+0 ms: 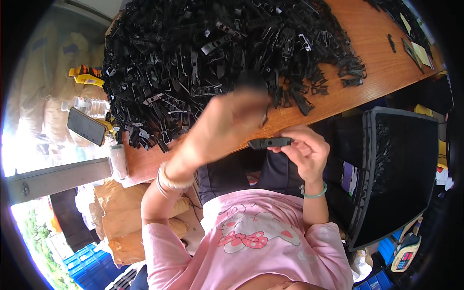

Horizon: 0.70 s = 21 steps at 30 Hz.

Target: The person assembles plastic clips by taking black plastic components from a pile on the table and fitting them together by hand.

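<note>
Between the fingertips of my right hand [308,149] is a small black plastic clip-like part [270,142]. It is slim, with a round dark spot on its side, and I hold it level just off the table's near edge. My left hand [231,123] is smeared by motion over the near edge of a large heap of similar black plastic parts [193,58]. Its fingers and anything in them cannot be made out.
The heap covers much of the wooden table [362,34]. At its left are a phone [86,126], a clear bottle [92,106] and a yellow bottle [87,75]. A black tray [406,169] stands right; blue crates [94,266] sit low left.
</note>
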Tool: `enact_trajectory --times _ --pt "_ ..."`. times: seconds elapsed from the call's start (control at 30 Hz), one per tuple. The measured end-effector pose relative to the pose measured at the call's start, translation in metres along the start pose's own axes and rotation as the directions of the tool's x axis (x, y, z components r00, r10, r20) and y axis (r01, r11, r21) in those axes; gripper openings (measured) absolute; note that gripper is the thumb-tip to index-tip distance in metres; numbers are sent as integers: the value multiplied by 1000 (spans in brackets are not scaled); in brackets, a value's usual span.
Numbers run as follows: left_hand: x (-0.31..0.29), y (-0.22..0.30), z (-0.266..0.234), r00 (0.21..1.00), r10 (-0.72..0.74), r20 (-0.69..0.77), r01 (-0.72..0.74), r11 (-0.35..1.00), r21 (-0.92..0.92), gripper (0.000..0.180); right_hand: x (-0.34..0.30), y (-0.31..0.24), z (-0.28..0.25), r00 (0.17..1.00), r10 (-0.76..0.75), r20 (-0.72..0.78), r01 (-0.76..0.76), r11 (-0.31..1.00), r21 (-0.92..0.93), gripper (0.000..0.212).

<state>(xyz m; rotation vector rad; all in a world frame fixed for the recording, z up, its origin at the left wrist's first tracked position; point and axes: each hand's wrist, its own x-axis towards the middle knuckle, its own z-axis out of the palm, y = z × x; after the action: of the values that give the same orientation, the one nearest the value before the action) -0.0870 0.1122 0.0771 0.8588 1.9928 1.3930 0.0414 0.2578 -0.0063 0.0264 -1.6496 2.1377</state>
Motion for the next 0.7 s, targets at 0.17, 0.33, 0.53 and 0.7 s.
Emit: enact_trajectory --times 0.17,0.33,0.53,0.7 --pt "-29 -15 16 998 57 -36 -55 996 73 33 -9 -2 11 994 -113 -12 105 956 -276 23" --pt "-55 -24 24 1000 31 3 -31 993 117 50 -16 2 19 999 -48 -21 41 965 -259 25" --pt "-68 -40 20 999 34 16 -36 992 124 44 -12 4 25 994 -84 69 106 886 -451 30" --pt "-81 -54 24 991 124 -59 -117 987 113 41 -11 5 26 986 -68 153 134 866 -481 28"
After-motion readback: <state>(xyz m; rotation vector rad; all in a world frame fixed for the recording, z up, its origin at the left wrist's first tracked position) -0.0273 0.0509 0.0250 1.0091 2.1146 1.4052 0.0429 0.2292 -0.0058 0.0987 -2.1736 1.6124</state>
